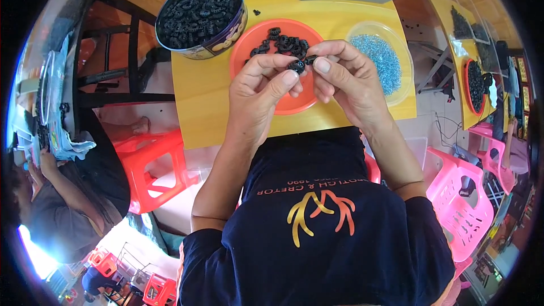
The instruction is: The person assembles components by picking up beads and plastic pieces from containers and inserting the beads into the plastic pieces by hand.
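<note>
Centrally | black pieces (pixel 296 67) | at fingertips of left hand (pixel 259 84) and right hand (pixel 352 76)

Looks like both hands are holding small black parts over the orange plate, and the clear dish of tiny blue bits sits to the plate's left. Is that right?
Not quite: the head view shows the clear dish of tiny blue bits to the right of the orange plate. Both hands are indeed holding small black parts over the plate.

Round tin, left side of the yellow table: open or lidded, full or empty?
Open, not empty: no lid covers the tin, and small black parts spread right across its inside. Fill depth: cannot tell.
</note>
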`<action>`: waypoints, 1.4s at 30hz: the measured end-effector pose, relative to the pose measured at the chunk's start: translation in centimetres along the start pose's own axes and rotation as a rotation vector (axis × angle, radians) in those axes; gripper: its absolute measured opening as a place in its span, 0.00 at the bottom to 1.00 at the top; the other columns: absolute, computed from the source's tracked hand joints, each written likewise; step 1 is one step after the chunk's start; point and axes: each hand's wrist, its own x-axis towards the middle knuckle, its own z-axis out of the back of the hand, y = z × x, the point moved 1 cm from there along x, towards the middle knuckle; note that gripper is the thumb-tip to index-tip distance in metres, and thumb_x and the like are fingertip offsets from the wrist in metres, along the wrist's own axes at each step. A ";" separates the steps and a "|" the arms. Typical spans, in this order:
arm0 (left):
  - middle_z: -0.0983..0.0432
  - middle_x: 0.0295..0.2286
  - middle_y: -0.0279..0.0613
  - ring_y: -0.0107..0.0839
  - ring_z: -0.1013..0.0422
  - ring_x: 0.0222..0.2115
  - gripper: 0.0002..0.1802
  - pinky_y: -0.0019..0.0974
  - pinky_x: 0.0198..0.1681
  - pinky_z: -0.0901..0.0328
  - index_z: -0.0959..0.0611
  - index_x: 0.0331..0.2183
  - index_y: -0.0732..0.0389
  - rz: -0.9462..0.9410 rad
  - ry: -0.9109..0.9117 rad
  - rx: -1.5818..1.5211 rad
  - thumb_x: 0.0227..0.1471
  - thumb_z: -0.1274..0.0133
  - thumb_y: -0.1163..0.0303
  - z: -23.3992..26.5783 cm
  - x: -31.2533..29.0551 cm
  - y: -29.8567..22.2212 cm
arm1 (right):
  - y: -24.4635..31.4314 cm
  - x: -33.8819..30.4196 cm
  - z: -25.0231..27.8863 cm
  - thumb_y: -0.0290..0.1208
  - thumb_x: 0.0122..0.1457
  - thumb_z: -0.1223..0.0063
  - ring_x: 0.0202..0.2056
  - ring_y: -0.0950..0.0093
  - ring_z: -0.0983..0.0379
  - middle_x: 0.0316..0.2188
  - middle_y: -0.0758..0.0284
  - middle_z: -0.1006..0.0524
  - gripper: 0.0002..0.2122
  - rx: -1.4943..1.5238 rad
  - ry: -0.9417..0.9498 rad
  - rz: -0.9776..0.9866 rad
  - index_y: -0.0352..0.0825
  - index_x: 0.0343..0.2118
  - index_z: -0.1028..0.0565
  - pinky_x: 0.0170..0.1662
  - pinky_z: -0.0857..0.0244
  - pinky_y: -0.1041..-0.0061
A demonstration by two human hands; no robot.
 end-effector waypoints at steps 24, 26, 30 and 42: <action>0.23 0.33 0.36 0.20 0.29 0.33 0.10 0.25 0.39 0.32 0.23 0.40 0.65 -0.066 -0.115 0.215 0.55 0.44 0.78 -1.1 -0.4 0.1 | -1.2 -0.5 -0.6 0.20 0.60 0.46 0.29 0.87 0.30 0.32 0.70 0.24 0.07 -0.420 -0.105 0.315 0.29 0.42 0.26 0.30 0.34 0.85; 0.24 0.33 0.36 0.21 0.29 0.32 0.10 0.25 0.39 0.32 0.23 0.41 0.65 -0.065 -0.109 0.220 0.55 0.44 0.77 -1.1 -0.4 0.2 | -1.1 -0.6 -0.6 0.19 0.58 0.45 0.30 0.84 0.28 0.34 0.67 0.24 0.07 -0.528 -0.129 0.386 0.29 0.40 0.25 0.32 0.32 0.84; 0.23 0.33 0.38 0.22 0.28 0.31 0.09 0.26 0.37 0.31 0.23 0.41 0.65 -0.117 -0.077 0.203 0.56 0.45 0.77 -1.2 -0.3 0.6 | -0.8 -0.7 -0.6 0.18 0.56 0.43 0.31 0.80 0.26 0.35 0.64 0.25 0.07 -0.773 -0.147 0.518 0.28 0.38 0.24 0.34 0.31 0.82; 0.24 0.31 0.41 0.24 0.26 0.29 0.08 0.28 0.33 0.29 0.23 0.39 0.66 -0.138 0.019 0.219 0.55 0.47 0.81 -0.9 -0.8 0.4 | 1.4 -0.6 -0.6 0.15 0.50 0.43 0.32 0.64 0.25 0.31 0.58 0.25 0.07 -1.052 0.023 0.652 0.29 0.32 0.25 0.33 0.31 0.73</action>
